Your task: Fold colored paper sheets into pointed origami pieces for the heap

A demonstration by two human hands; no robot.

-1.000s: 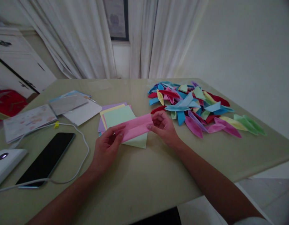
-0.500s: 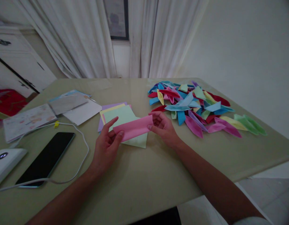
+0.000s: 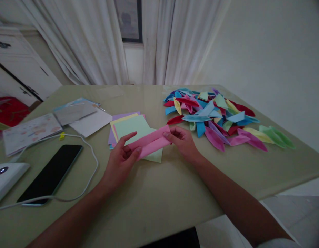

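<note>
A folded strip of pink paper (image 3: 152, 142) is stretched between my two hands above the table, with a lengthwise opening showing along its middle. My left hand (image 3: 123, 151) pinches its left end between thumb and fingers, the index finger raised off the paper. At the other end, my right hand (image 3: 183, 140) grips the strip with the thumb on top. Beneath and behind the strip lies a stack of coloured paper sheets (image 3: 135, 125), pale green uppermost, with yellow, pink and purple edges showing.
A heap of folded colourful paper pieces (image 3: 206, 113) spreads over the right back of the table (image 3: 159, 199). Left are a black phone (image 3: 52, 174), a white device (image 3: 9, 177), a looping white cable (image 3: 93, 172), and paper packets (image 3: 32, 132). Curtains (image 3: 92, 44) hang behind.
The pink strip has tilted, so its lengthwise opening now shows where a smooth face was before. My left hand has shifted slightly right; both hands keep their hold.
</note>
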